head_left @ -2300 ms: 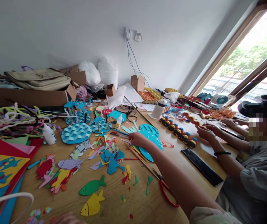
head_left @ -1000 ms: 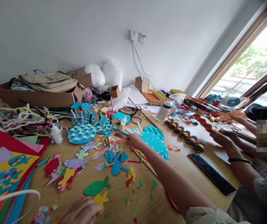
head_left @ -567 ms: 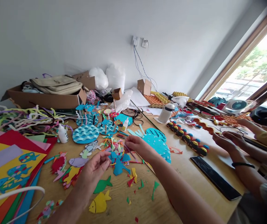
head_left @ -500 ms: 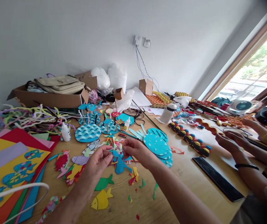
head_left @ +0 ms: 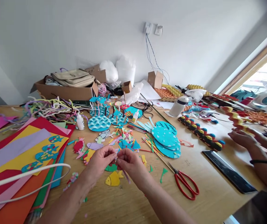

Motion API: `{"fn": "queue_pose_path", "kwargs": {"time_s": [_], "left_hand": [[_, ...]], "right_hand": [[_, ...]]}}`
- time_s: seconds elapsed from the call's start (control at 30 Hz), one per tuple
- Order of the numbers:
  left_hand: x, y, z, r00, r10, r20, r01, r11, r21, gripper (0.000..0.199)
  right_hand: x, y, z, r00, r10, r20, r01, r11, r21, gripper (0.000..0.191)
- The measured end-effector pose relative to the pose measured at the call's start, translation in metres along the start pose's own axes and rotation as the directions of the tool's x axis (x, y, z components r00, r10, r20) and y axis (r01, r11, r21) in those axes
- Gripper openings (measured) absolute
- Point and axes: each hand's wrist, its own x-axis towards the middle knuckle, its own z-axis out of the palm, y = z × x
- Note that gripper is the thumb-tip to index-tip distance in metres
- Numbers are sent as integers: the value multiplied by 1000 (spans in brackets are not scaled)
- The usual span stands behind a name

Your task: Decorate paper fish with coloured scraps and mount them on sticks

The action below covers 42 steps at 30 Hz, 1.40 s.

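My left hand (head_left: 103,158) and my right hand (head_left: 130,165) meet fingertip to fingertip above the table, both in a pinch. A thin purple strip (head_left: 126,176) hangs below my right fingers; whether it is paper or pipe cleaner I cannot tell. Whatever sits between my left fingertips is too small and hidden to name. Just under my hands lie a yellow paper fish (head_left: 113,179) and a green paper piece (head_left: 111,168), partly covered. Beyond them are a blue paper cutout (head_left: 128,144) and a lilac paper fish (head_left: 95,146).
Red-handled scissors (head_left: 186,183) lie right of my forearm, near stacked blue discs (head_left: 167,140). Coloured sheets (head_left: 19,149) and a white cable (head_left: 61,165) are at left. Glue bottles (head_left: 80,122) stand behind. Another person's hands (head_left: 245,138) work at right, beside a black phone-like slab (head_left: 228,171).
My hands have come together from slightly apart, and the purple strip shows more clearly below my right hand. The view has shifted left, and the scissors are now uncovered.
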Motion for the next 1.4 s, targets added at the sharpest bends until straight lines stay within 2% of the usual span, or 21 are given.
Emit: {"fn": "queue_pose_path", "kwargs": {"time_s": [0.1,0.17,0.23,0.3,0.37,0.43,0.5,0.57,0.67,0.9,0.97,1.07,1.23,1.3,1.4], "left_hand": [[0,1,-5,1000,17,-10,-16,998,64,17],[1,0,-8,1000,26,-7,-25,997,80,17],[2,-3,-11,1000,26,3,-26,995,97,18],[1,-5,-11,1000,3,-1,-3,992,127,23],[-3,-7,-11,998,-64,15,61,986,155,30],[-8,-8,-7,987,-146,68,134,979,156,39],[-12,-7,-2,973,-193,125,176,976,131,46],[-13,-7,3,966,-216,144,200,973,117,46],[-8,-10,8,957,-259,133,241,961,139,42],[-4,-9,0,973,-182,145,172,982,79,32],[-7,-8,-2,978,-169,122,162,984,70,34],[-7,-11,-3,984,-166,72,155,978,142,42],[0,-28,-1,948,-247,199,180,935,304,45],[1,-30,-1,951,-244,189,187,942,279,41],[-3,-25,-2,965,-240,109,219,960,173,41]], "right_hand": [[-11,5,-4,992,124,7,-124,992,-14,23],[-19,8,-10,988,155,-11,-155,986,-63,22],[-26,9,-15,992,109,-70,-120,979,-167,18],[-32,8,-19,988,-50,-149,-12,921,-388,11],[-38,6,-20,950,-273,-150,116,755,-646,11],[-41,6,-21,898,-436,-66,205,546,-812,15],[-43,8,-20,861,-509,20,241,373,-896,17],[-44,11,-18,837,-542,80,245,238,-940,19],[-45,15,-17,816,-560,143,257,129,-958,21],[-55,18,-17,802,-562,201,330,136,-934,22],[-55,19,-18,791,-583,186,321,135,-938,23],[-52,20,-20,776,-607,170,302,121,-946,23],[-49,19,-21,777,-606,170,298,116,-947,23],[-49,19,-21,776,-612,154,287,124,-950,24],[-49,19,-22,772,-624,123,262,137,-955,25]]}}
